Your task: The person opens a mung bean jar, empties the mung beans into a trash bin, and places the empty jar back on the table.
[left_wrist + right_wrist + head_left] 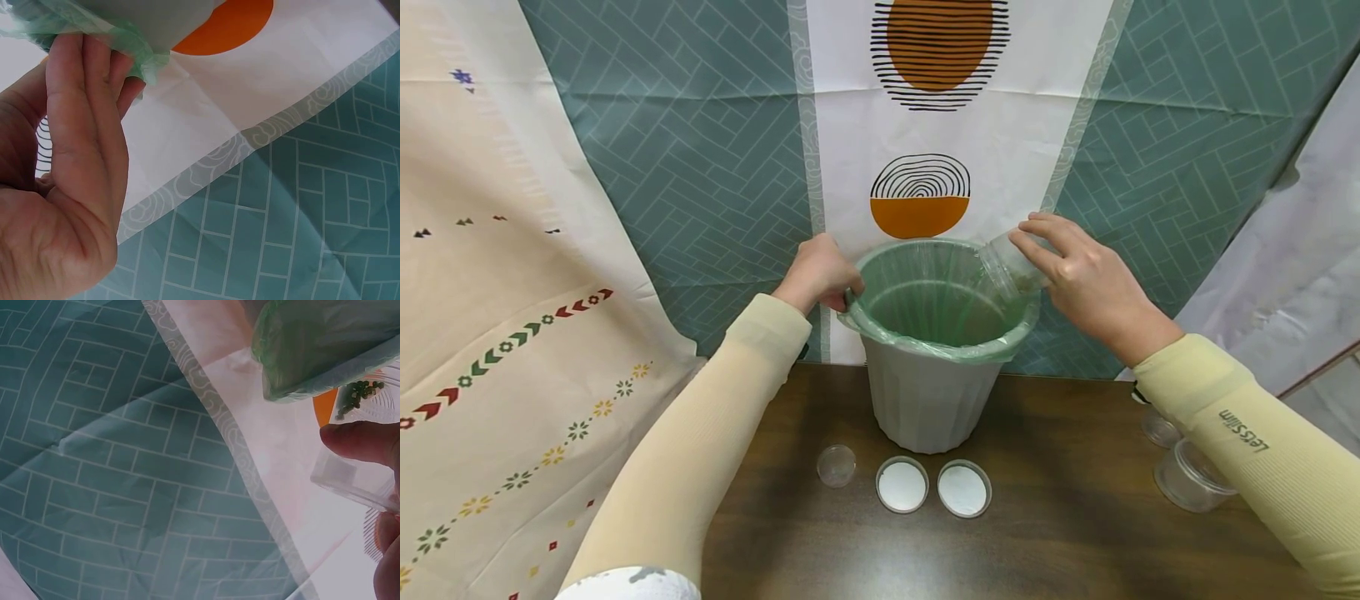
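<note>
In the head view a grey ribbed bin (928, 400) stands on the table, lined with a green plastic bag (925, 321) folded over its rim. My left hand (823, 273) grips the bin's left rim and the bag; the left wrist view shows its fingers against the green film (119, 40). Over the right rim, my right hand (1086, 279) holds a clear plastic jar (1015, 258), tilted with its mouth toward the bin. Small green beans (359, 395) lie inside the jar in the right wrist view, near my thumb (359, 440).
Two round lids with white discs, the left lid (902, 485) and the right lid (964, 489), lie before the bin. A clear round lid (837, 465) is left of them. Another clear jar (1187, 479) stands at right by my sleeve. Patterned cloth (700, 167) hangs behind.
</note>
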`<state>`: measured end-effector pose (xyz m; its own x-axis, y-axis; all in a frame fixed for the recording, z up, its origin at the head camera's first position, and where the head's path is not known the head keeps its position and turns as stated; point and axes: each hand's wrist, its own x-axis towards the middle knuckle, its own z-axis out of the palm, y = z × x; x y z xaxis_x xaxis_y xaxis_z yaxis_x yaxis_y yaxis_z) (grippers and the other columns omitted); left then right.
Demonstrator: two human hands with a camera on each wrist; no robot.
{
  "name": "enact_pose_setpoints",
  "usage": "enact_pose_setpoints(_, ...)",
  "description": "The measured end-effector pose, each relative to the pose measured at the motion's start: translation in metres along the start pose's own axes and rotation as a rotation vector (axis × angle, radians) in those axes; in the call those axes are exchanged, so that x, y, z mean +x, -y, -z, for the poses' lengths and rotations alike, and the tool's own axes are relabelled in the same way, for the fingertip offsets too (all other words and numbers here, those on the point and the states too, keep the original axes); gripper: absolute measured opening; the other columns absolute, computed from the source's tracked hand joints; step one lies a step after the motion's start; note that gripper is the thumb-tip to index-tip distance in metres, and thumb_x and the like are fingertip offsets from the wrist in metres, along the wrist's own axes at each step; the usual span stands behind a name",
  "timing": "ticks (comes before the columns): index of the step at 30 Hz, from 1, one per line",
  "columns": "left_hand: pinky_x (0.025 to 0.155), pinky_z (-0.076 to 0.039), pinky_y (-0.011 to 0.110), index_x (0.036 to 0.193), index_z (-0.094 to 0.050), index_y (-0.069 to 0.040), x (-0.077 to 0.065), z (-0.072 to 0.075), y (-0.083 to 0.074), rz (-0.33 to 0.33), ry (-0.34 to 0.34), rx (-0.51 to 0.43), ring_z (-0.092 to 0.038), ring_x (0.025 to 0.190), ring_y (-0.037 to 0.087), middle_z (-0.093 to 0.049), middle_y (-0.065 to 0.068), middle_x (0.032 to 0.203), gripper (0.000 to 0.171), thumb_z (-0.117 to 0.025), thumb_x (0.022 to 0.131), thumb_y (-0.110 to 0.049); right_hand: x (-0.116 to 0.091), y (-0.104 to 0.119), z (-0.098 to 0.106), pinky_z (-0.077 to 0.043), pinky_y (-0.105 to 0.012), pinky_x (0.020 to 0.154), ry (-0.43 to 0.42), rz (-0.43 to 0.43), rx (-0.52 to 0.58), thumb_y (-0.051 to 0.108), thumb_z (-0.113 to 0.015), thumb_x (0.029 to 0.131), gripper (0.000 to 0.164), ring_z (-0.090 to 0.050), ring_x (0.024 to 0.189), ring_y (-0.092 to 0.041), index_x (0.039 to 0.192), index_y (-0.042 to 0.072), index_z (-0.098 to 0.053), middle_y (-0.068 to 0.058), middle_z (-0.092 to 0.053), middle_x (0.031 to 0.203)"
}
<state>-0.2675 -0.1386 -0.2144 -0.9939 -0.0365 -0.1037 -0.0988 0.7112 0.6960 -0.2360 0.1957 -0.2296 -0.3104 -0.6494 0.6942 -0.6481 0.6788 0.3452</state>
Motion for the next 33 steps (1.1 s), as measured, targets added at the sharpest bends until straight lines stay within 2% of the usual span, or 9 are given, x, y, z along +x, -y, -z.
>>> enact_pose_setpoints(8,0.051,-0.057,0.034,0.092,-0.052,0.004,-0.001,0.0001,-0.0005,-0.008,0.001,-0.008,-0.068,0.053,0.025,-0.061,0.021,0.083,0.032,-0.072,0.068,-0.005,-0.0001,0.0,-0.0018,-0.054,-0.047,0.067,-0.046,0.015,-0.004,-0.025,-0.062,0.067,0.068,-0.051,0.122,-0.032,0.126,0.006,-0.058,-0.018,-0.055,0.125)
enact_pose_setpoints(15,0.051,-0.057,0.033,0.09,-0.053,0.004,-0.0007,-0.0002,0.0001,-0.011,-0.007,0.0,-0.068,0.052,0.025,-0.061,0.021,0.077,0.031,-0.072,0.069,-0.006,-0.0003,-0.0006,-0.0004,-0.055,-0.048,0.071,-0.008,0.016,-0.014,-0.022,-0.073,0.058,0.076,-0.051,0.121,-0.033,0.128,0.005,-0.057,-0.019,-0.055,0.124)
enact_pose_setpoints(26,0.05,-0.056,0.033,0.089,-0.054,0.003,-0.001,-0.0011,0.0011,-0.016,-0.019,0.021,-0.067,0.049,0.023,-0.059,0.015,0.063,0.029,-0.072,0.068,-0.006,-0.0004,-0.0015,-0.001,-0.055,-0.048,0.071,-0.007,0.029,-0.025,-0.017,-0.078,0.055,0.079,-0.052,0.118,-0.034,0.128,0.004,-0.056,-0.02,-0.055,0.123)
enact_pose_setpoints(33,0.051,-0.057,0.032,0.091,-0.053,0.003,-0.0022,0.0004,0.0006,-0.016,-0.011,0.015,-0.067,0.051,0.023,-0.061,0.018,0.07,0.031,-0.072,0.069,-0.007,0.0006,-0.0037,-0.001,-0.055,-0.048,0.072,-0.004,0.044,-0.041,-0.017,-0.078,0.055,0.079,-0.052,0.119,-0.035,0.129,0.003,-0.055,-0.021,-0.055,0.123)
